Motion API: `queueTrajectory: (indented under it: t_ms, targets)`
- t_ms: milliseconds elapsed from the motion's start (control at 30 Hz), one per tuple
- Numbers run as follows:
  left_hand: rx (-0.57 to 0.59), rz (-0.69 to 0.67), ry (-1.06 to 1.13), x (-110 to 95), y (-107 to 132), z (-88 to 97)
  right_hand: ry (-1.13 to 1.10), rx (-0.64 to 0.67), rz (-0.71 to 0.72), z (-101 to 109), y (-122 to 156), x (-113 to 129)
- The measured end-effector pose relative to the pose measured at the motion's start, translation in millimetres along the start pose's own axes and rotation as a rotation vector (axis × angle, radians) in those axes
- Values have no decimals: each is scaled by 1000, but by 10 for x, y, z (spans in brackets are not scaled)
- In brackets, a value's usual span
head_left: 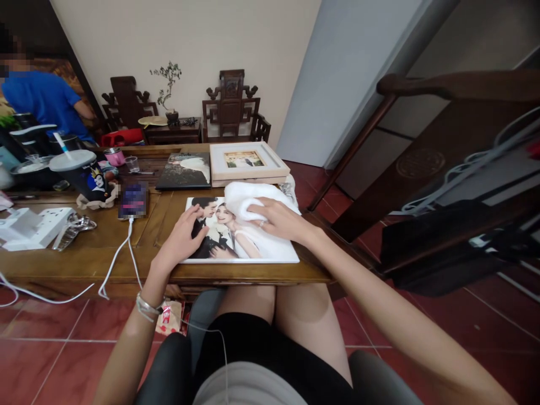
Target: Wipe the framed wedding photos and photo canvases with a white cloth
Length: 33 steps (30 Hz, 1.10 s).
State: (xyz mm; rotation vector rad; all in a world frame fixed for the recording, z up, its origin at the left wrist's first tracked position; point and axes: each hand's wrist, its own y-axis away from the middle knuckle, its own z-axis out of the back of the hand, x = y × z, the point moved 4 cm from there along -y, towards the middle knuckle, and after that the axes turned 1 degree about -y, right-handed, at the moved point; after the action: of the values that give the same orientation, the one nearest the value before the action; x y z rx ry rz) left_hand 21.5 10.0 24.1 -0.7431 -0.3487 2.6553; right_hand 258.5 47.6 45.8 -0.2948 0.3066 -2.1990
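A photo panel [230, 247] with a picture of a couple lies flat at the front edge of the wooden table [164, 208]. My left hand [183, 236] rests on the panel's left side, fingers apart and holding nothing. On its upper right, my right hand [274, 216] grips a white cloth [244, 194], pressing it against the surface. Part of the picture is hidden beneath the cloth and hand. Behind the panel lie a dark photo panel [185, 170] and a pale framed picture [248, 160].
To the left are a phone [133, 199] on a white cable, a lidded tumbler [86, 177] with a straw, and a white power strip [42, 228]. A person in blue [44, 101] stands at far left. A wooden chair [447, 124] is close on the right.
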Motion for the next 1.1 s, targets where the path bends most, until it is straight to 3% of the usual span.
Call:
queueTrajectory:
  t_ms: [167, 433, 533, 633, 933, 1100]
  targets:
    - [-9, 28, 5, 38, -13, -24, 75, 25, -15, -35, -21, 47]
    - [21, 42, 14, 44, -13, -36, -46, 14, 103, 115, 770, 711]
    - [54, 52, 16, 54, -12, -50, -75, 8, 119, 134, 868, 793]
    - [63, 52, 20, 66, -3, -52, -84, -3, 82, 108, 744, 643]
    - [40, 28, 3, 46, 3, -26, 13, -23, -75, -40, -1, -190]
    - [63, 80, 10, 53, 12, -35, 9, -22, -62, -50, 15, -159]
